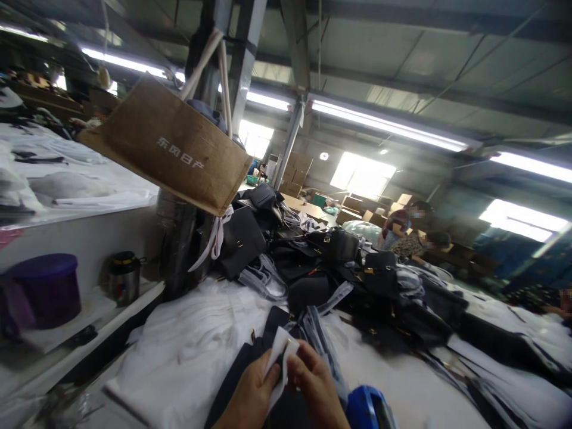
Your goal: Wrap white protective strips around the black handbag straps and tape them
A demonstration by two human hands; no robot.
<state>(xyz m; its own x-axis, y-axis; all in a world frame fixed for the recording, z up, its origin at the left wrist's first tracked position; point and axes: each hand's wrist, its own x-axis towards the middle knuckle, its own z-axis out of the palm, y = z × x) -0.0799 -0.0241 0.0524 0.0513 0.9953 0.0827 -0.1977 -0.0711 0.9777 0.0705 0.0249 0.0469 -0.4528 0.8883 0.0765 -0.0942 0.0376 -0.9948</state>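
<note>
At the bottom middle, my left hand (pixel 254 387) and my right hand (pixel 313 378) are close together, both closed on a folded white sheet (pixel 279 344) that looks like paper or thin foam. A small gold-coloured piece shows at its upper edge by my right fingertips; what it belongs to is hidden. Beneath my hands lies a black bag (pixel 232 372), partly covered by my arms. Clear plastic-wrapped straps (pixel 319 333) run beside my right hand. A blue object (pixel 369 408), possibly a tape dispenser, stands to the right of my right wrist.
Black bags (pixel 308 262) are heaped across the table ahead. White sheets (pixel 187 351) are stacked at left. A brown tote (pixel 170 143) hangs from a pillar (pixel 241 65). A purple bucket (pixel 44 292) and steel flask (pixel 124 277) sit on the left shelf. Two people (pixel 397 229) bend over at right.
</note>
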